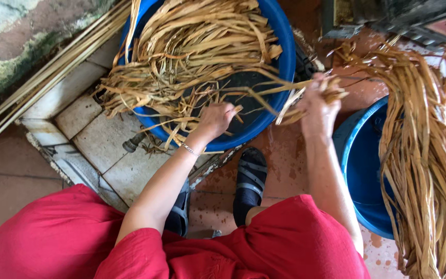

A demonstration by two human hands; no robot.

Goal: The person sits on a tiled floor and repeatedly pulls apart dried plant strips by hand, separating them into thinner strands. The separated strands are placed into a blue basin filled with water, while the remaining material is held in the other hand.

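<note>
My left hand reaches into a blue tub and closes on tan dried leaf strips piled in it. A thin bracelet circles that wrist. My right hand is raised over the tub's right rim, gripping a bunch of the same strips, which trail left across the tub. A second blue tub stands at the right, with a long bundle of strips draped over it.
I wear red clothing and dark sandals on a wet reddish tiled floor. A raised pale tile ledge lies left. Long thin canes lean at the upper left. A dark object sits at the top right.
</note>
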